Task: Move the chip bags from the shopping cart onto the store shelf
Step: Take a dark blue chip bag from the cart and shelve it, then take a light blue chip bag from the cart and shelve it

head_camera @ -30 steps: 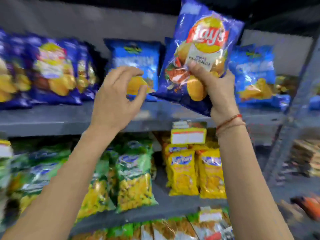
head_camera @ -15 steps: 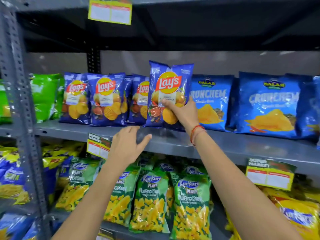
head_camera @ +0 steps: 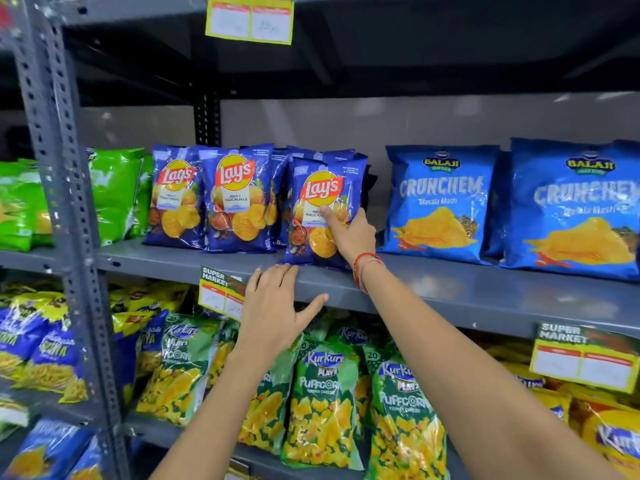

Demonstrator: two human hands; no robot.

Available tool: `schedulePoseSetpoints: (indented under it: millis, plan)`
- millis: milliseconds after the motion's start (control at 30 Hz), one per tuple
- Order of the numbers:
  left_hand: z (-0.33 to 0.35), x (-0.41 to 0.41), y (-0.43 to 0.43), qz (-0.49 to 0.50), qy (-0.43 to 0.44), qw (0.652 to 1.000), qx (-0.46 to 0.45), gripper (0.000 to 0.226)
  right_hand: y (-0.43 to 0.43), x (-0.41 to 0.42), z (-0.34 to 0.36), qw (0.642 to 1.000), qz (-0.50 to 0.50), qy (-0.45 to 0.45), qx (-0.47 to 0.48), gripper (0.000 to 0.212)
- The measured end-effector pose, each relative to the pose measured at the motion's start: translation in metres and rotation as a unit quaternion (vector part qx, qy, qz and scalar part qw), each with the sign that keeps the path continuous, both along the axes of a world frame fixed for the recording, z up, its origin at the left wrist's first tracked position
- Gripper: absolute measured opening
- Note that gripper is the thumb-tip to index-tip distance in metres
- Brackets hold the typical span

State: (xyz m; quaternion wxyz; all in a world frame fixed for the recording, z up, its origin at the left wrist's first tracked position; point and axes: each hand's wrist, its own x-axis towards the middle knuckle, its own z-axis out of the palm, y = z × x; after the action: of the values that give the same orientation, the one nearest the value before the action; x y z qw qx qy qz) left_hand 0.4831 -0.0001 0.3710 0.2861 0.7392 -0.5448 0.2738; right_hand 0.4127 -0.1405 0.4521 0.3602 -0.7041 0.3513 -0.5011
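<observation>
On shelf [head_camera: 433,292], beside Lay's row [head_camera: 211,199]: bag [head_camera: 320,216] now set down upright; your right hand [head_camera: 349,233] pinches it, left hand [head_camera: 277,306] spread, empty. Release next.

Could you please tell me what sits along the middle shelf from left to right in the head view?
Green bags → shelved Lay's bags → Lay's bag held by the right hand → Balaji Crunchem bags.

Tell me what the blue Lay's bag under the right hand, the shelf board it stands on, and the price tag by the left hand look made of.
Lay's bag: thin glossy plastic film, judging by its crinkles and bright glare. Shelf board: likely grey painted metal, smooth with a soft sheen, matching the perforated upright. Price tag: printed card or paper, possibly laminated; it bends slightly.
</observation>
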Motion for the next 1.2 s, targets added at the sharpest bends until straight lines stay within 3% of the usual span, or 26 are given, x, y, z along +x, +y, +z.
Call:
schedulePoseSetpoints:
  millis: [100, 300, 467, 633, 767, 900, 1033, 1200]
  plan:
    - [-0.003, 0.002, -0.001, -0.004, -0.001, 1.000, -0.005, 0.080, 0.003, -0.007, -0.001, 1.000, -0.010, 0.027, 0.005, 0.098]
    - [-0.001, -0.016, -0.004, -0.061, 0.046, 0.995, -0.068, 0.067, 0.019, -0.058, -0.005, 0.992, -0.061, 0.001, -0.113, 0.059]
    - [0.001, -0.090, -0.018, -0.230, 0.081, 0.958, -0.147, 0.044, 0.043, -0.154, -0.026, 0.979, -0.116, -0.066, -0.153, 0.036]
    - [-0.022, -0.198, -0.040, -0.399, 0.074, 0.904, -0.137, 0.033, 0.074, -0.279, -0.070, 0.953, -0.245, -0.096, -0.148, 0.026]
    - [-0.067, -0.285, -0.054, -0.524, 0.092, 0.844, -0.069, 0.029, 0.097, -0.378, -0.125, 0.926, -0.358, -0.068, -0.099, 0.025]
    - [-0.128, -0.366, -0.059, -0.602, 0.133, 0.786, 0.032, 0.028, 0.124, -0.462, -0.202, 0.889, -0.457, -0.042, 0.009, 0.019]
    - [-0.201, -0.435, -0.059, -0.633, 0.171, 0.730, 0.192, 0.030, 0.152, -0.525, -0.291, 0.839, -0.522, -0.032, 0.154, 0.023]
    - [-0.298, -0.495, -0.056, -0.603, 0.173, 0.676, 0.386, 0.042, 0.181, -0.572, -0.406, 0.756, -0.545, -0.028, 0.362, 0.039]
